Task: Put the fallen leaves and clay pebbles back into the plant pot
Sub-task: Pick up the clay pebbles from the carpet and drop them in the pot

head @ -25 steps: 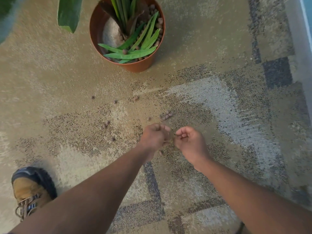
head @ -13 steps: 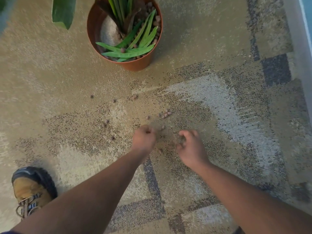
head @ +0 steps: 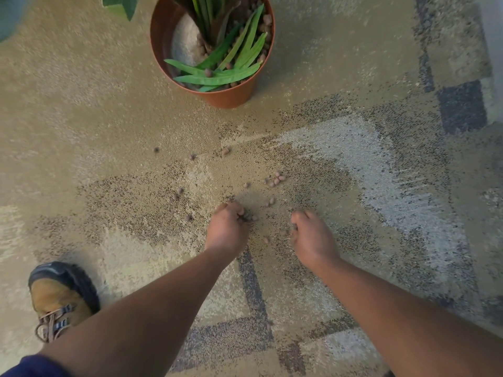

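Observation:
A terracotta plant pot [head: 231, 96] stands on the carpet at the top centre, with loose green leaves [head: 217, 77] and brown pebbles lying inside it. Several clay pebbles [head: 275, 179] are scattered on the carpet between the pot and my hands. My left hand [head: 227, 229] is low on the carpet with its fingers curled around a few pebbles at its fingertips. About a hand's width to the right, my right hand [head: 311, 238] is cupped on the carpet with its fingers bent; what lies inside it is hidden.
The patterned beige and grey carpet [head: 381, 186] fills the view. My brown laced shoe [head: 58, 297] rests at the lower left. A large green leaf [head: 119, 4] and a grey object [head: 11, 17] sit at the top left. A pale wall base [head: 494, 50] runs along the right.
Both hands have dropped from being raised and touching each other down onto the carpet and have moved apart. The left hand's fingers now close over pebbles.

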